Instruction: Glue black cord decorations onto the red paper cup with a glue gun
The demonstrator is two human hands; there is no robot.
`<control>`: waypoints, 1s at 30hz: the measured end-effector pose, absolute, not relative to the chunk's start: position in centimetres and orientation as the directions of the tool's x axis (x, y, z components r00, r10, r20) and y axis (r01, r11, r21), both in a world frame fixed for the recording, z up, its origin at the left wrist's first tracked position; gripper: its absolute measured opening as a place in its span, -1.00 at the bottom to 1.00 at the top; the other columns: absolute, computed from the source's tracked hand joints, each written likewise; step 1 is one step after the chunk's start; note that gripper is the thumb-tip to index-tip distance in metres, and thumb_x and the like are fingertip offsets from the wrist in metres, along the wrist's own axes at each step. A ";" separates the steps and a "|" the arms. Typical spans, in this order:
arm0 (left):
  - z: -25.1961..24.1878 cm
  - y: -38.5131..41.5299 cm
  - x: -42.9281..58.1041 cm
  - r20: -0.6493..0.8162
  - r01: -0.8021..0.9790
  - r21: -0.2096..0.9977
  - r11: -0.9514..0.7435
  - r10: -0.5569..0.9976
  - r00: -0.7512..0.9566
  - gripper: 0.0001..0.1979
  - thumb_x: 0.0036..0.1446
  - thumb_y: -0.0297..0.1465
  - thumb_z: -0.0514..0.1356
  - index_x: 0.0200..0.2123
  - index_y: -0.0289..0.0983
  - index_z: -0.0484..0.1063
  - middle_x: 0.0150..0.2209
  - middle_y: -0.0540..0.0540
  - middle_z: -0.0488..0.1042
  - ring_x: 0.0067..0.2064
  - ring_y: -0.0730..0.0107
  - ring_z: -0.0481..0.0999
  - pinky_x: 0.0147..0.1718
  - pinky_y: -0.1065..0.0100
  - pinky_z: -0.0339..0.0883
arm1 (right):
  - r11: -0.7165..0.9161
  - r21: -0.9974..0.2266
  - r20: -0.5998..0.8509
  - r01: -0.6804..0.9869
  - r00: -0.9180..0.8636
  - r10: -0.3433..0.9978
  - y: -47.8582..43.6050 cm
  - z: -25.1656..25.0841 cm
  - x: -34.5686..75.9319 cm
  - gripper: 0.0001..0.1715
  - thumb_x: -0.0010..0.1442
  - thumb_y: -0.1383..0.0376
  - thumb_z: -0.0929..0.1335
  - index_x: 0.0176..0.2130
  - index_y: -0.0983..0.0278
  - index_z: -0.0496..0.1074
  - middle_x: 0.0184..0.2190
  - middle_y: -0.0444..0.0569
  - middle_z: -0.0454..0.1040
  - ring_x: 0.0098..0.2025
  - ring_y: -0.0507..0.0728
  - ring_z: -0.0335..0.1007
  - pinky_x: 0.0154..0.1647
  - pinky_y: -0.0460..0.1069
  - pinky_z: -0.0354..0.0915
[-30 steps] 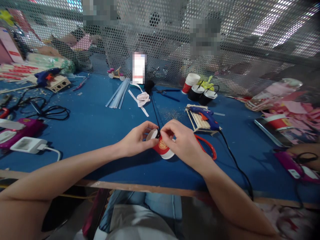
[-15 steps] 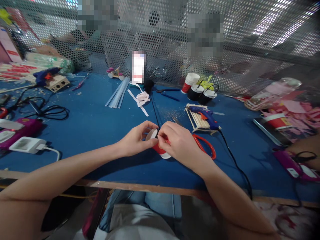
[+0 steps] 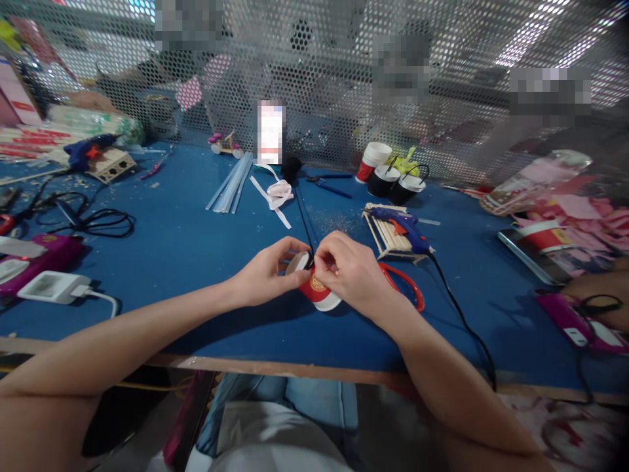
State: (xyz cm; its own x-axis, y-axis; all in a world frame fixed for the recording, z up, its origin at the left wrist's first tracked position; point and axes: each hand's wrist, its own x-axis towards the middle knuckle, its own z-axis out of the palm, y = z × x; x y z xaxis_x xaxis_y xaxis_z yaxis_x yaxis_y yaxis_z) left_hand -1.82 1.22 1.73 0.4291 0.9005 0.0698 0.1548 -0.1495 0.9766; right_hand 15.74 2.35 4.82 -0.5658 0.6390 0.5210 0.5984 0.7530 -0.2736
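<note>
A small red and white paper cup [image 3: 318,291] lies tilted over the blue table [image 3: 187,249], its white base turned toward me. My left hand [image 3: 268,274] is closed round the cup's base end from the left. My right hand [image 3: 351,272] pinches something small at the base's top edge, where a thin black cord [image 3: 303,221] runs away across the table. What the fingertips hold is too small to name. Red-handled scissors [image 3: 407,286] lie just right of my right hand.
A blue glue gun [image 3: 403,226] rests on a rack of wooden sticks, its black cable trailing toward the front edge. Cups [image 3: 376,161] stand at the back by the perforated metal screen. Clear strips [image 3: 230,185], white ribbon, chargers and cables lie left; another person's hand [image 3: 597,288] is at right.
My right hand has shifted slightly on the cup, so the cup's gold emblem shows again. The left hand has kept its grip. The scissors blade tip is hidden again.
</note>
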 end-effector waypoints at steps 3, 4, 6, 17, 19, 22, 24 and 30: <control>1.7 1.3 -1.8 0.073 0.163 0.974 -0.156 0.902 0.426 -0.65 0.02 -0.34 0.19 -0.12 -0.29 0.23 -0.19 -0.09 0.38 -0.21 0.39 0.43 -0.23 0.30 0.37 | 0.707 -0.394 0.568 0.587 -0.449 0.690 3.0 4.7 16.3 -0.88 0.06 0.44 0.23 -0.47 0.25 0.23 -0.50 -0.08 0.33 -0.46 0.02 0.27 -0.42 -0.06 0.24; 1.7 1.3 -1.8 0.070 0.169 0.973 -0.155 0.903 0.424 -0.65 0.02 -0.34 0.19 -0.11 -0.29 0.23 -0.19 -0.09 0.38 -0.20 0.38 0.43 -0.22 0.30 0.37 | 0.670 -0.460 0.567 0.583 -0.388 0.727 3.2 4.6 16.6 -0.90 0.05 0.44 0.24 -0.46 0.25 0.24 -0.49 -0.10 0.35 -0.45 0.02 0.30 -0.41 -0.06 0.25; 1.7 1.3 -1.8 0.056 0.186 0.972 -0.147 0.905 0.421 -0.65 0.02 -0.35 0.19 -0.11 -0.28 0.23 -0.18 -0.09 0.38 -0.19 0.37 0.43 -0.21 0.28 0.37 | 0.567 -0.601 0.520 0.563 -0.263 0.813 3.8 4.5 17.2 -0.94 0.05 0.41 0.27 -0.43 0.25 0.26 -0.48 -0.11 0.40 -0.44 0.02 0.35 -0.40 -0.06 0.28; 1.4 1.3 -1.9 0.089 0.175 0.968 -0.182 0.895 0.438 -0.65 0.05 -0.35 0.18 -0.09 -0.28 0.21 -0.14 -0.12 0.36 -0.16 0.36 0.43 -0.18 0.27 0.37 | 0.412 -0.614 0.253 0.673 -0.327 0.911 4.9 4.1 17.5 -0.62 0.10 0.44 0.22 -0.06 0.33 0.35 -0.20 0.04 0.50 -0.15 0.12 0.40 -0.15 0.01 0.27; 1.3 1.3 -1.9 0.128 0.164 0.962 -0.220 0.889 0.440 -0.63 0.05 -0.37 0.18 -0.07 -0.27 0.20 -0.11 -0.14 0.35 -0.12 0.33 0.42 -0.15 0.25 0.37 | 0.424 -0.694 0.176 0.582 -0.433 0.884 4.6 4.0 17.0 -0.73 0.16 0.34 0.22 -0.17 0.32 0.43 -0.21 0.03 0.50 -0.16 0.11 0.40 -0.17 0.00 0.27; 1.2 1.3 -1.9 0.204 0.131 0.947 -0.292 0.867 0.455 -0.61 0.06 -0.40 0.18 -0.04 -0.26 0.17 -0.05 -0.17 0.33 -0.03 0.29 0.40 -0.07 0.23 0.34 | 0.358 -0.828 0.123 0.431 -0.484 0.867 4.3 3.7 16.4 -0.67 0.22 0.19 0.20 -0.29 0.30 0.46 -0.32 -0.03 0.51 -0.25 0.09 0.41 -0.23 -0.01 0.29; 1.2 1.3 -2.0 0.244 0.115 0.935 -0.335 0.845 0.475 -0.59 0.07 -0.42 0.17 -0.01 -0.25 0.14 -0.02 -0.19 0.32 0.02 0.27 0.37 -0.02 0.22 0.32 | 0.286 -0.909 0.125 0.304 -0.456 0.881 4.2 3.5 16.3 -0.71 0.19 0.17 0.24 -0.25 0.27 0.45 -0.28 -0.06 0.51 -0.23 0.07 0.40 -0.21 -0.01 0.29; 1.3 1.2 -2.1 0.301 0.137 0.894 -0.427 0.798 0.522 -0.49 0.09 -0.42 0.17 0.07 -0.20 0.04 -0.03 -0.20 0.34 -0.01 0.26 0.41 -0.05 0.22 0.35 | 0.110 -0.989 0.062 0.098 -0.400 0.914 4.2 4.0 16.3 -0.80 0.06 0.20 0.37 -0.30 0.27 0.43 -0.35 -0.10 0.48 -0.31 0.03 0.39 -0.20 -0.02 0.30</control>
State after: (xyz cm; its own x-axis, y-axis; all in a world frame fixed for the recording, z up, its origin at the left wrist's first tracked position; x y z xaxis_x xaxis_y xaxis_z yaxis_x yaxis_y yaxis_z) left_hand -2.13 1.20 1.28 0.5218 0.7983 0.3007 0.1375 -0.4266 0.8939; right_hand 16.29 4.16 3.95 -0.4003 0.9143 0.0618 0.0976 0.1096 -0.9892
